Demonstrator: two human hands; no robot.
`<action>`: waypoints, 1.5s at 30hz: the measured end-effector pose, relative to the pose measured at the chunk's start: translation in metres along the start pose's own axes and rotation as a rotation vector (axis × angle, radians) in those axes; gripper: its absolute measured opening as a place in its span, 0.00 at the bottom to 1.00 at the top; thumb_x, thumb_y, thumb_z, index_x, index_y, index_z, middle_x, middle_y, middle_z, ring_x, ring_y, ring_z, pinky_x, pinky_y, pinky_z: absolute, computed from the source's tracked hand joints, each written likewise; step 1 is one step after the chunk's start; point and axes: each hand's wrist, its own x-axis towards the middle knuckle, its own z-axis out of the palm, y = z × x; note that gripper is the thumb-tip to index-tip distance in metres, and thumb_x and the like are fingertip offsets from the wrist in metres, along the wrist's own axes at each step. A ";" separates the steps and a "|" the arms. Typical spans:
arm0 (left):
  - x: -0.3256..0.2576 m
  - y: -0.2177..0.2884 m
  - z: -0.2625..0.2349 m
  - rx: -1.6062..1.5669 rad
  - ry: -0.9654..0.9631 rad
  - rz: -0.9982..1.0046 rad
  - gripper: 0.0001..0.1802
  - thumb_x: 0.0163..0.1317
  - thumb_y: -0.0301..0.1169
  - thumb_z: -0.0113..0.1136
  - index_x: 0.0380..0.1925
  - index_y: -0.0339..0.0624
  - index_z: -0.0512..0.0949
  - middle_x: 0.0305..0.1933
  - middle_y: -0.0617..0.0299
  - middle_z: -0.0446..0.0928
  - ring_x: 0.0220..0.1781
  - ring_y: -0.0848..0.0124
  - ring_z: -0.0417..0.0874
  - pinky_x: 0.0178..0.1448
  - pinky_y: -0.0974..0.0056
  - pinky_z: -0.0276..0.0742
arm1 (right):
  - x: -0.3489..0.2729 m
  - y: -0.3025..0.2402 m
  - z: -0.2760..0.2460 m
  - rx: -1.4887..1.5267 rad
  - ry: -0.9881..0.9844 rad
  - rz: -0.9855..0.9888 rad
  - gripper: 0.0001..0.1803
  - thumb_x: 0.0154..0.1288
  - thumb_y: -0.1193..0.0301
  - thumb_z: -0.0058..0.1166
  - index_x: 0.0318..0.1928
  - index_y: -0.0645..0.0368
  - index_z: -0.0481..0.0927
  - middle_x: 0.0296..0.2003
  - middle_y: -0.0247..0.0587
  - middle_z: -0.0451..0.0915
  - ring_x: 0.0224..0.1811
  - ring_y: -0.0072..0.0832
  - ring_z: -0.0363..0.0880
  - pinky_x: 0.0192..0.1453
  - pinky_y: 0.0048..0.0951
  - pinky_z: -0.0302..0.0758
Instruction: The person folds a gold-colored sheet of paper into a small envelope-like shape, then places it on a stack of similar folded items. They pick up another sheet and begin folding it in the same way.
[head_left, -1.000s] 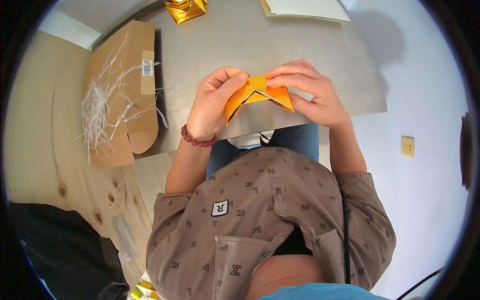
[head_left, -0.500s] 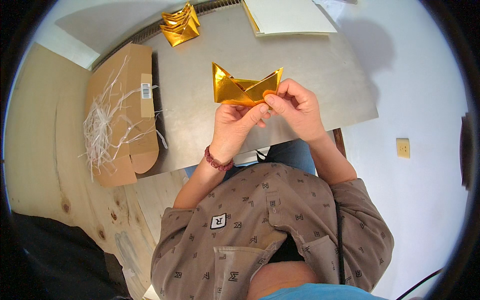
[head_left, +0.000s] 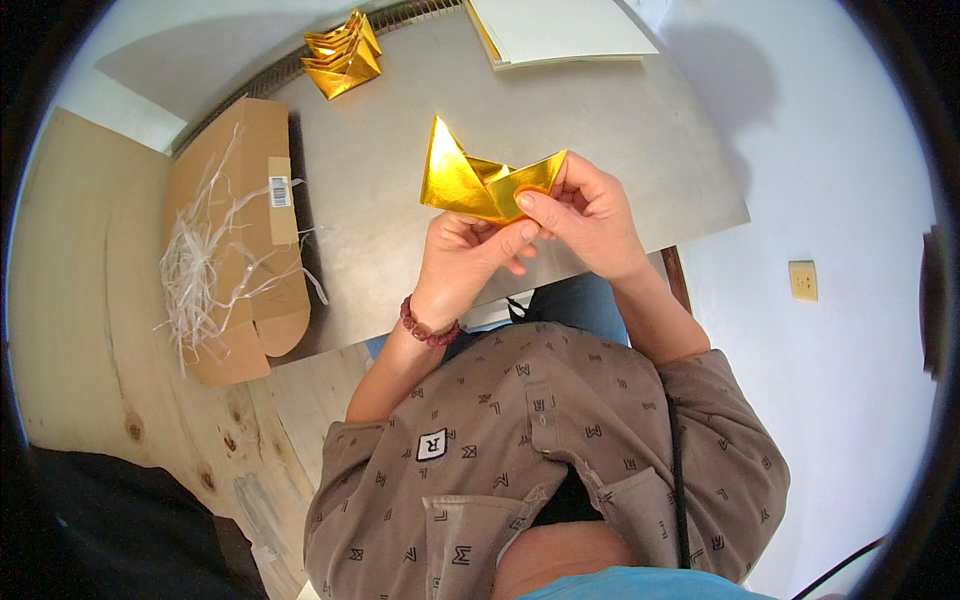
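Between my two hands is a folded gold foil paper boat [head_left: 455,180] with two pointed ends, held above the near part of the metal table. My left hand [head_left: 462,255] grips its lower edge from beneath, thumb pressed at the bottom middle; some of its fingers are behind the paper. My right hand [head_left: 590,210] pinches the right end, thumb on the front face and fingers behind. Farther off to the left, a nested stack of similar gold folded paper pieces [head_left: 343,60] lies on the table.
A pile of white sheets [head_left: 560,30] with gold edges showing lies at the table's far side. On the left stands a brown cardboard box [head_left: 262,230] with white plastic strips [head_left: 195,275] over it. The grey metal table [head_left: 370,240] ends near my body; a wall rises on the right.
The gold paper boat has tilted, its left point now more upright and its right end turned slightly down. My right thumb has shifted a little left along it. The whole view has shifted slightly.
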 end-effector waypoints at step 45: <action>-0.009 0.006 -0.018 0.046 0.291 0.185 0.11 0.76 0.35 0.63 0.45 0.37 0.82 0.39 0.66 0.84 0.39 0.78 0.85 0.39 0.71 0.82 | 0.004 0.025 -0.006 -0.143 -0.041 0.018 0.11 0.77 0.71 0.60 0.52 0.64 0.85 0.44 0.30 0.85 0.49 0.16 0.79 0.56 0.24 0.77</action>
